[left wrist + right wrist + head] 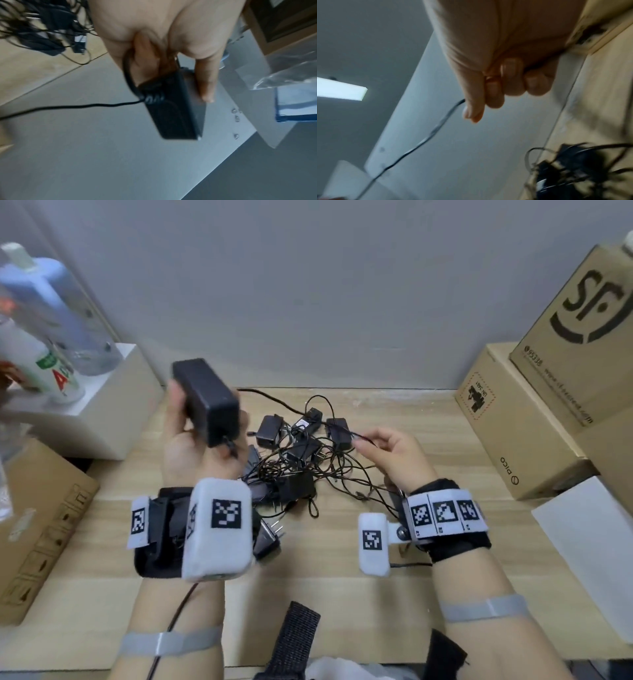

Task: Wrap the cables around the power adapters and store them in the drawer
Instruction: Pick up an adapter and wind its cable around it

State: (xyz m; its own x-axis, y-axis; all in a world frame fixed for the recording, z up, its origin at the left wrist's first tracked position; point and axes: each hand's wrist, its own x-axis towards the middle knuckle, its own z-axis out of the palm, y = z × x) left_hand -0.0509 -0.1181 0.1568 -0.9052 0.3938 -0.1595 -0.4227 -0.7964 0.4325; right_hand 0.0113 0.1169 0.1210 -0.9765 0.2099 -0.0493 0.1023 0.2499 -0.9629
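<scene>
My left hand grips a large black power adapter, lifted above the wooden table. Its black cable leaves the adapter's near end. My right hand pinches a thin black cable between thumb and forefinger, over the right side of a tangled pile of several small black adapters and cords. Whether this is the large adapter's own cable I cannot tell. No drawer shows in any view.
Cardboard boxes are stacked at the right, with a white box in front of them. At the left, bottles stand on a white block. Another cardboard box lies at the near left. A grey wall closes the back.
</scene>
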